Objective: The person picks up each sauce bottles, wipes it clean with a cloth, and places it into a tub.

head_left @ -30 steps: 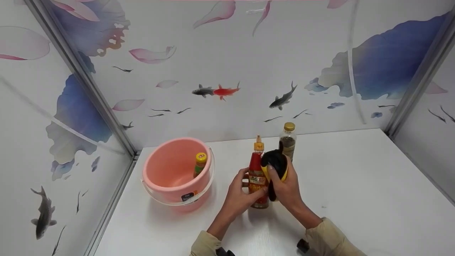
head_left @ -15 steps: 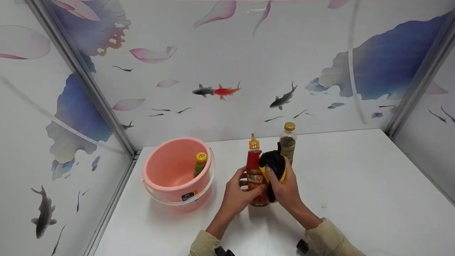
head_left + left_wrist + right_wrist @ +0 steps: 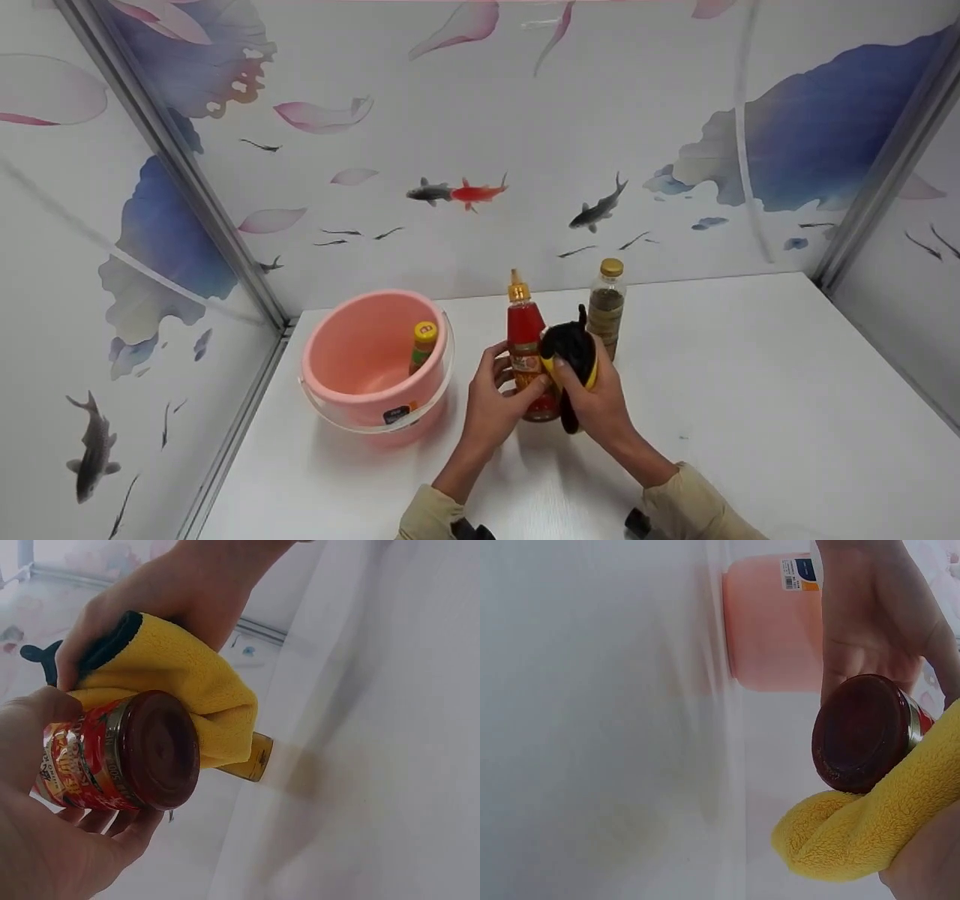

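Note:
A red sauce bottle [image 3: 526, 330] with a yellow nozzle cap is gripped by my left hand [image 3: 493, 405], fingers behind it and thumb across its label. It tilts slightly left, and both wrist views show its dark base [image 3: 161, 750] lifted off the table. My right hand [image 3: 600, 401] holds a folded cloth [image 3: 570, 352], black on one side and yellow on the other, against the bottle's right side. In the right wrist view the yellow cloth [image 3: 877, 814] bunches just below the bottle's base.
A pink bucket [image 3: 375, 412] with a white handle stands to the left; inside it is a small yellow-capped bottle [image 3: 424, 346]. Behind my right hand stands a clear, gold-capped bottle [image 3: 606, 304] with dark contents. Printed white panels enclose the white table [image 3: 750, 390].
The sauce bottle has moved left and up in my left hand, its top leaning further left. My right hand and the cloth have shifted slightly left with it.

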The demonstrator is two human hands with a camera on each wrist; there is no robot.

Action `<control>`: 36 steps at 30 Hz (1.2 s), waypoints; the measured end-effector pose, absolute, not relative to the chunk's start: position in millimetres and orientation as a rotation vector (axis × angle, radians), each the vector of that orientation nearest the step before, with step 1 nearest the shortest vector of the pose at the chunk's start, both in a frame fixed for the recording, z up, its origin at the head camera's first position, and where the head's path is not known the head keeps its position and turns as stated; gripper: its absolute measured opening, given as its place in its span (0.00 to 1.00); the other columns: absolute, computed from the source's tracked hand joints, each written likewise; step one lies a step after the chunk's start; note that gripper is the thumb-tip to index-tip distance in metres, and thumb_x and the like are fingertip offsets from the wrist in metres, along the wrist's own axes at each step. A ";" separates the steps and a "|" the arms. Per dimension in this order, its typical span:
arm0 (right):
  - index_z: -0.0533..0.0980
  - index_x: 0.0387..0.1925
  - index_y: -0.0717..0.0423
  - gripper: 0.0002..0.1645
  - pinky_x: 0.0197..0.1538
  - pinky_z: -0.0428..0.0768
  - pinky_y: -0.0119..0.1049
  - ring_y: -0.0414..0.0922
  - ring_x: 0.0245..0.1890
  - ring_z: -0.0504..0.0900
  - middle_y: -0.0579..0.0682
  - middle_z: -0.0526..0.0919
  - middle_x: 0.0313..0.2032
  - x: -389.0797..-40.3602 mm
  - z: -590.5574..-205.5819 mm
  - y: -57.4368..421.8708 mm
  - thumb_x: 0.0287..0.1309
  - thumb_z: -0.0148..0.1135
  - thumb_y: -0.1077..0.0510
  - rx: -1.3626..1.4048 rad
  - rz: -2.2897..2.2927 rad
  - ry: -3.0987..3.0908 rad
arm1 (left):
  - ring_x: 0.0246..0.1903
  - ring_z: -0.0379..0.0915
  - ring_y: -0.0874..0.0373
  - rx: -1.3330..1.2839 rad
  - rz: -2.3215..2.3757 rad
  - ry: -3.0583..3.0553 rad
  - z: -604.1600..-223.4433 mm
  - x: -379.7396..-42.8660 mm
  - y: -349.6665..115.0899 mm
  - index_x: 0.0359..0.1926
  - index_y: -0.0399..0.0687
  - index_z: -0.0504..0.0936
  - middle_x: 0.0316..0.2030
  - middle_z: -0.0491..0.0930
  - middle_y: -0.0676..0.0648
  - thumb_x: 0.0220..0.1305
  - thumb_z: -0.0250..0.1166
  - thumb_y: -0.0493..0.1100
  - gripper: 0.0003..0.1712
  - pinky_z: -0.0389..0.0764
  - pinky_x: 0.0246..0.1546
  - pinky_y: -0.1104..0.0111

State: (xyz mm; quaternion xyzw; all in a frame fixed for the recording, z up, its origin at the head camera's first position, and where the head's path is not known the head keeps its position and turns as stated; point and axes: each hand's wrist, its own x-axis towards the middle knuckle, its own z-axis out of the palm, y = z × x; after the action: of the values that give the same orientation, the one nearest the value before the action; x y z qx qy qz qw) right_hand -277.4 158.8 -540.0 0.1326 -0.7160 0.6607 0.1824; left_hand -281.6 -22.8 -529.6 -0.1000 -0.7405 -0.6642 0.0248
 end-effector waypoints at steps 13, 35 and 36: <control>0.71 0.72 0.48 0.28 0.61 0.85 0.35 0.49 0.59 0.84 0.48 0.83 0.64 -279.5 -541.5 160.0 0.76 0.66 0.59 0.377 1.825 -2.006 | 0.67 0.78 0.47 -0.387 -2.108 -2.333 -529.5 -280.4 -22.6 0.76 0.53 0.67 0.72 0.76 0.45 0.70 0.75 0.55 0.41 0.81 0.69 0.45; 0.69 0.73 0.50 0.28 0.62 0.84 0.32 0.49 0.59 0.83 0.48 0.81 0.65 -281.4 -538.5 163.8 0.77 0.65 0.57 0.328 1.769 -2.037 | 0.61 0.82 0.52 -0.524 -2.006 -2.595 -527.4 -280.1 -30.2 0.72 0.58 0.74 0.62 0.82 0.50 0.68 0.75 0.61 0.37 0.85 0.63 0.50; 0.69 0.73 0.50 0.28 0.63 0.84 0.32 0.49 0.60 0.82 0.48 0.81 0.65 -281.4 -538.3 163.8 0.77 0.65 0.57 0.328 1.772 -2.036 | 0.61 0.82 0.52 -0.533 -2.009 -2.603 -526.9 -280.6 -31.0 0.72 0.57 0.74 0.62 0.82 0.50 0.68 0.75 0.60 0.37 0.85 0.63 0.50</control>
State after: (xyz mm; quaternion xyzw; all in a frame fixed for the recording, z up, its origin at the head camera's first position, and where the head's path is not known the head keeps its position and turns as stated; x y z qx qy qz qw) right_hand -281.4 163.8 -538.3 0.1179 -0.7323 0.6372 0.2096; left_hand -280.6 -31.0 -526.9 -0.1592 -0.7779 -0.6004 -0.0948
